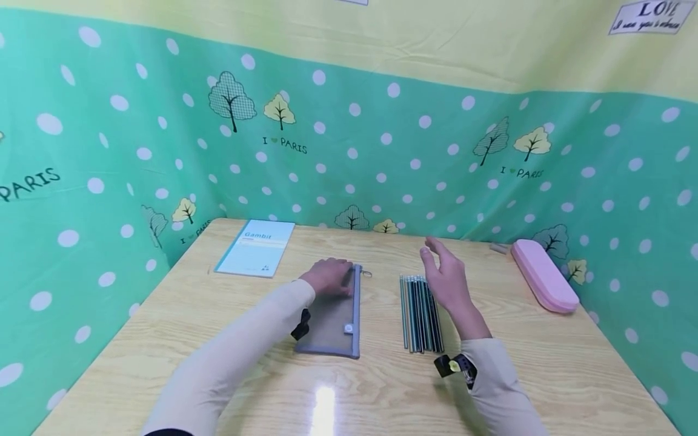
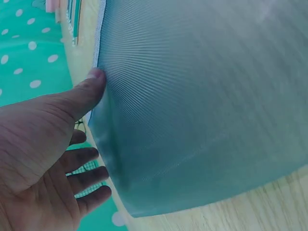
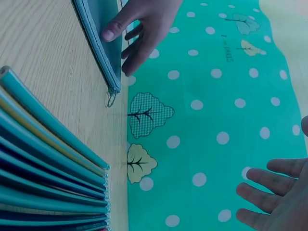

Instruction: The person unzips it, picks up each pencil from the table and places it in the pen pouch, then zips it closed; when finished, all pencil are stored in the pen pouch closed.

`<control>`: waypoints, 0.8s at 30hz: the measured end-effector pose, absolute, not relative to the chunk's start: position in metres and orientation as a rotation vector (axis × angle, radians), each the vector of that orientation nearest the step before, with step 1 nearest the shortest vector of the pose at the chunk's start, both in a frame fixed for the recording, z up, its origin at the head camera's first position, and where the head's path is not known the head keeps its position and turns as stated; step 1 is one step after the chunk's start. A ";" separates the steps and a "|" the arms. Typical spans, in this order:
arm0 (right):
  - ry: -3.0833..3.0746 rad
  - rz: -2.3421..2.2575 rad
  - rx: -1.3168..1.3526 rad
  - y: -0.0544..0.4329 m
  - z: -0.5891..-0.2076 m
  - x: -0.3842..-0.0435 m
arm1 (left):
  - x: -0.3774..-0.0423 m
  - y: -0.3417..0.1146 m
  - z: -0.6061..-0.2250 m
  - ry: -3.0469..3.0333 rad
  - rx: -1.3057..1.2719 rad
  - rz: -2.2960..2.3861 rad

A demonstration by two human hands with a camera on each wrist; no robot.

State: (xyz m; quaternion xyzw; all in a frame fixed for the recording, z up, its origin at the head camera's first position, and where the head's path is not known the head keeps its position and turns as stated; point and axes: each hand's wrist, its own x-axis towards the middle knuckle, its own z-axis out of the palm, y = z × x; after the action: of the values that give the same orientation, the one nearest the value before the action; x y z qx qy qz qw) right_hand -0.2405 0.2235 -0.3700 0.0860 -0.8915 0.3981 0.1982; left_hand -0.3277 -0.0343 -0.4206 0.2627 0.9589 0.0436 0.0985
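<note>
the left hand (image 1: 329, 277) has its fingers loose and apart, pinching nothing, with the thumb over the far edge of a grey zip pouch (image 1: 327, 330); the right hand (image 1: 448, 280) is open-palmed, fingers straight, above the right side of a row of pencils (image 1: 420, 316). the pouch lies left of the pencils on the wooden table (image 1: 392, 393); far left lies a notebook (image 1: 255, 249), far right a pink case (image 1: 545, 275).

The flat grey-blue rectangular mesh pouch (image 1: 327, 330) looked finely ribbed, the slim teal-and-dark pencils (image 1: 422, 315) glossy, the pale wood-grain tabletop (image 1: 545, 363) smooth and shiny.
</note>
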 end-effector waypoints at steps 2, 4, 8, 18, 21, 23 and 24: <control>-2.496 1.109 0.248 0.220 -0.368 -0.241 | -0.327 -0.034 -0.420 2.845 0.785 0.089; -2.505 1.106 0.249 0.218 -0.367 -0.241 | -0.327 -0.034 -0.421 2.852 0.780 0.065; -2.514 1.109 0.240 0.217 -0.366 -0.242 | -0.327 -0.034 -0.419 2.868 0.758 0.045; -2.549 1.112 0.245 0.216 -0.373 -0.240 | -0.327 -0.037 -0.418 2.940 0.923 0.072; -2.569 1.103 0.266 0.213 -0.375 -0.240 | -0.328 -0.039 -0.417 2.942 0.972 0.213; -2.576 1.100 0.290 0.211 -0.377 -0.242 | -0.329 -0.041 -0.415 2.943 1.002 0.298; -2.577 1.101 0.307 0.209 -0.377 -0.242 | -0.330 -0.042 -0.414 2.940 1.015 0.334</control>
State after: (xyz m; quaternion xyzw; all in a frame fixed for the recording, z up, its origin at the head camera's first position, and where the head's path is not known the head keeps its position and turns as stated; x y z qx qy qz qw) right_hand -0.2423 0.2093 -0.3773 0.1075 -0.9023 0.3854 0.1607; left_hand -0.3295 -0.0417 -0.4138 0.3245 0.9398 0.1069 0.0068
